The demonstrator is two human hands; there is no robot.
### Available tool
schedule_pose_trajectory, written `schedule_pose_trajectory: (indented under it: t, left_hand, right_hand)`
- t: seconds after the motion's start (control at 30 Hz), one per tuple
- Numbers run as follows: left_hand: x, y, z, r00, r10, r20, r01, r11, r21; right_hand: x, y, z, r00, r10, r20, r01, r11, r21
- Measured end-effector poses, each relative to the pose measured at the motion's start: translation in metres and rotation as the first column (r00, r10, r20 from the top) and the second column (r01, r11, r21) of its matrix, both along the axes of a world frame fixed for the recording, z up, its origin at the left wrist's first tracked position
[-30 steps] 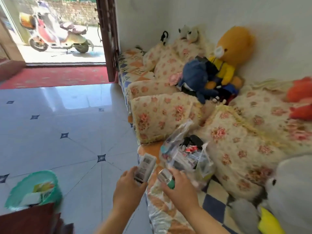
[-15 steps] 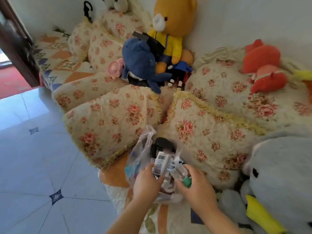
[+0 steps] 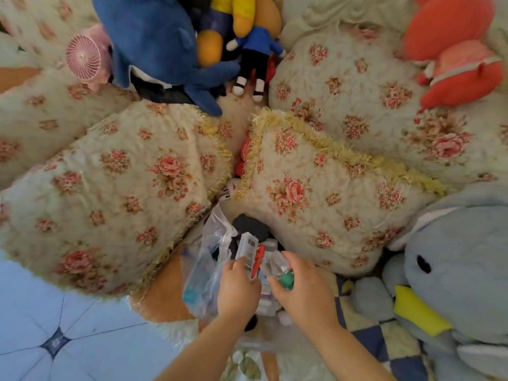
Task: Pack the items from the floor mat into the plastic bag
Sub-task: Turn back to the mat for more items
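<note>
Clear plastic bag [image 3: 209,259], crumpled, mouth open. Left hand [image 3: 237,290] pinches a white packet [image 3: 247,250]; right hand [image 3: 305,295] grips a green-capped bottle [image 3: 283,274].

Single head-worn view, looking steeply down from close above the floral cushions [image 3: 132,193]. Wide-angle lens bends the edges. Both forearms enter from the bottom.

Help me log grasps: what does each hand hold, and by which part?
Left hand pinches a flat white packet by its lower end; right hand grips a small clear bottle near its green cap.
</note>
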State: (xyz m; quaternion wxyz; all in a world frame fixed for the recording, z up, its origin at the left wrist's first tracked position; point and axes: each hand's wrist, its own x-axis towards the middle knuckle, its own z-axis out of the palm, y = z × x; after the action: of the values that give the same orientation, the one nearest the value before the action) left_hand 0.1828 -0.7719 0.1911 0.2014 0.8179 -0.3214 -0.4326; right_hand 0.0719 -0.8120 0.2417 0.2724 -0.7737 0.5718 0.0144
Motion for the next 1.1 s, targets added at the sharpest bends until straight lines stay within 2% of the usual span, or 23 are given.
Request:
schedule_pose_trajectory:
  t: [0.1, 0.17, 0.23, 0.4, 0.47, 0.53, 0.63, 0.7, 0.77, 0.83, 0.9, 0.97, 1.1]
  left_hand:
    - [0.008, 0.004, -0.004, 0.999, -0.035, -0.008, 0.035, 0.999, -0.011]
    - [0.012, 0.007, -0.005, 0.999, -0.054, -0.003, 0.054, 0.998, -0.018]
    - [0.016, 0.009, -0.005, 0.998, -0.059, -0.011, 0.058, 0.998, -0.036]
    - [0.025, 0.014, -0.003, 0.998, -0.067, -0.004, 0.067, 0.997, -0.038]
    - [0.027, 0.015, -0.004, 0.998, -0.063, 0.004, 0.063, 0.998, -0.026]
    - [0.028, 0.015, -0.004, 0.998, -0.061, 0.013, 0.062, 0.998, -0.016]
    - [0.026, 0.014, -0.003, 0.997, -0.076, 0.019, 0.076, 0.997, -0.022]
    - [0.023, 0.012, -0.004, 0.996, -0.091, 0.022, 0.092, 0.995, -0.032]
    - [0.021, 0.012, -0.006, 0.996, -0.088, 0.019, 0.089, 0.996, -0.032]
    - [0.022, 0.012, -0.007, 0.997, -0.074, 0.013, 0.075, 0.997, -0.030]
    - [0.023, 0.011, -0.007, 0.998, -0.064, 0.015, 0.065, 0.998, -0.028]
    - [0.025, 0.011, -0.008, 0.997, -0.072, 0.022, 0.073, 0.997, -0.037]
    - [0.024, 0.010, -0.004, 0.994, -0.111, 0.024, 0.112, 0.992, -0.050]
  right_hand:
    - [0.016, -0.009, -0.015, 0.994, 0.052, -0.092, -0.048, 0.998, 0.045]
    - [0.024, -0.014, -0.024, 0.958, 0.153, -0.242, -0.127, 0.985, 0.118]
    - [0.028, -0.017, -0.034, 0.902, 0.280, -0.327, -0.222, 0.953, 0.204]
    - [0.024, -0.013, -0.061, 0.778, 0.549, -0.304, -0.450, 0.826, 0.341]
    - [0.019, -0.012, -0.063, 0.710, 0.623, -0.328, -0.491, 0.772, 0.403]
    - [0.012, -0.010, -0.067, 0.679, 0.642, -0.356, -0.499, 0.759, 0.418]
    - [0.005, -0.008, -0.071, 0.770, 0.530, -0.355, -0.388, 0.831, 0.398]
    - [0.008, -0.005, -0.072, 0.902, 0.324, -0.286, -0.199, 0.899, 0.391]
    - [0.016, -0.001, -0.071, 0.987, 0.090, -0.130, -0.030, 0.916, 0.400]
    - [0.024, 0.003, -0.072, 0.994, -0.104, 0.023, 0.081, 0.882, 0.464]
    - [0.027, 0.006, -0.075, 0.970, -0.221, 0.099, 0.147, 0.861, 0.487]
    - [0.020, 0.006, -0.083, 0.965, -0.250, 0.084, 0.190, 0.880, 0.436]
    - [-0.013, -0.008, -0.087, 0.974, -0.228, -0.008, 0.223, 0.946, 0.236]
